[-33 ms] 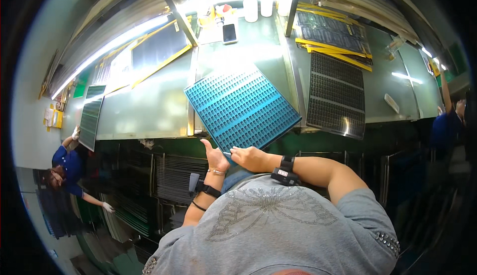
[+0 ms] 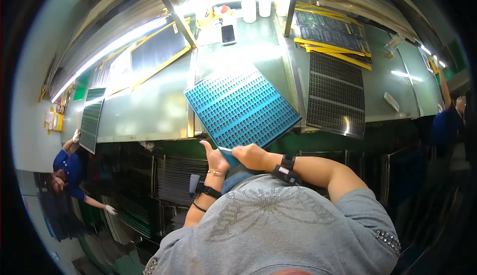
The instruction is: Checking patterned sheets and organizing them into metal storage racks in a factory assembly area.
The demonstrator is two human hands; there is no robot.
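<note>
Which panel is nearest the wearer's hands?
The blue gridded panel, its corner by the right hand; the dark gridded panel lies farther right, the greenish panel far left.

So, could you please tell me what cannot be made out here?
All in the head view:
- Left hand: most fingers, hidden behind the near corner of the blue panel.
- Right hand: what its grip encloses, hidden by the hand itself.
- Blue panel: underside, facing away.
- Far-right co-worker: partly lost in the dark rim.

Dimpled, plastic-looking blue panel (image 2: 243,107), smooth glossy tabletop (image 2: 144,115), matt cloth shirt (image 2: 293,232)
</note>
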